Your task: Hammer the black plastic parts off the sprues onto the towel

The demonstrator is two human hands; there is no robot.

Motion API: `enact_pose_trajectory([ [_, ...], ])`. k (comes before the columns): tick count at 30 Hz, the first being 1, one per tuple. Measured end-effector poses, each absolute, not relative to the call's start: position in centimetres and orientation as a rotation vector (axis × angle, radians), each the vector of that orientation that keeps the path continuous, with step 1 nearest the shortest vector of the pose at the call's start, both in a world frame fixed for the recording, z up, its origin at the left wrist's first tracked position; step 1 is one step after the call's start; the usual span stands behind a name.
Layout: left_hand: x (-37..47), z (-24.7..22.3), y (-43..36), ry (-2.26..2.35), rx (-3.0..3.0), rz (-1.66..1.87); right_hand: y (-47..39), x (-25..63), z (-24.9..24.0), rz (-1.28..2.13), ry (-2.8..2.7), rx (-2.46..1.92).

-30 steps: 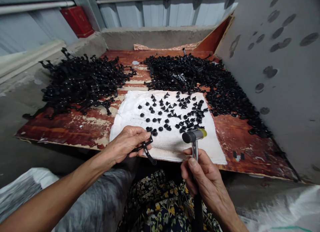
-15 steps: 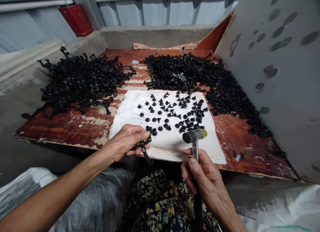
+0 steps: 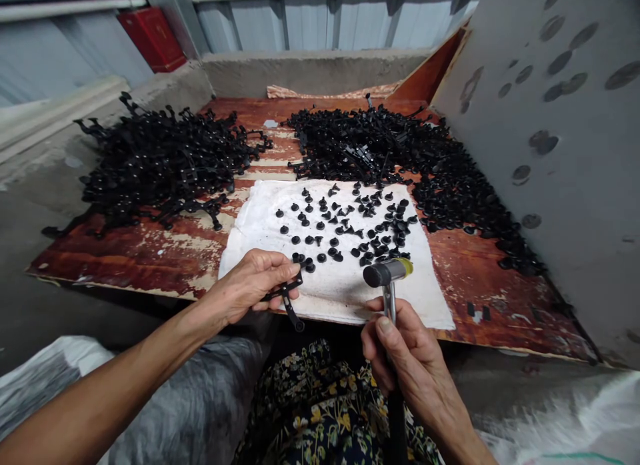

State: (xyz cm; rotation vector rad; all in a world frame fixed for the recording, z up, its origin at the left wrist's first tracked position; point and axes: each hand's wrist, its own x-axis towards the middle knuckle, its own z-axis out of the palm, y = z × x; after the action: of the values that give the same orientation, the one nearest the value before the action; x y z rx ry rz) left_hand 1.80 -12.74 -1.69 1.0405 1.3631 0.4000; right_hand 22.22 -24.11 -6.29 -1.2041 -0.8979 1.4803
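Observation:
My left hand [image 3: 265,278] pinches a black plastic bracket with several arms [image 3: 291,307] at the near edge of a white cloth [image 3: 330,291]. One arm of the bracket points down past the table edge; part of it is hidden by my fingers. My right hand [image 3: 400,338] is wrapped round the handle of a mallet [image 3: 386,273], held upright above the cloth's near right. The mallet head has a black face and a yellow face. Small black round-headed pegs [image 3: 321,257] are scattered over the cloth, a few close to my left fingertips.
A heap of black many-armed brackets [image 3: 165,158] lies on the worn red-brown table [image 3: 125,251] at left. Another heap of black parts [image 3: 350,145] covers the back, running into loose round pieces [image 3: 465,205] along a grey panel [image 3: 545,178] at right.
Both hands stay almost where they were. The mallet head has shifted very slightly left, and the lower arm of the bracket has tipped a little.

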Motion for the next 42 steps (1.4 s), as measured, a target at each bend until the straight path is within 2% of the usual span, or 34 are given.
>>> enact_pose_trajectory([
  [26,2.5,-0.5,-12.8,1.401,1.066,0.359,-24.4,22.7,-6.1,1.487,-0.983,-1.293],
  [31,2.5,-0.3,-12.2,1.419,1.098,0.333,-24.0,23.8,-5.7,1.185,-1.303,-1.494],
  [35,2.5,-0.5,-12.0,1.396,1.108,0.33,-22.7,24.3,-5.1,0.843,-1.731,-1.393],
  [42,2.7,-0.3,-12.2,1.456,1.139,0.292,-20.7,24.4,-3.8,0.701,-2.051,-1.212],
])
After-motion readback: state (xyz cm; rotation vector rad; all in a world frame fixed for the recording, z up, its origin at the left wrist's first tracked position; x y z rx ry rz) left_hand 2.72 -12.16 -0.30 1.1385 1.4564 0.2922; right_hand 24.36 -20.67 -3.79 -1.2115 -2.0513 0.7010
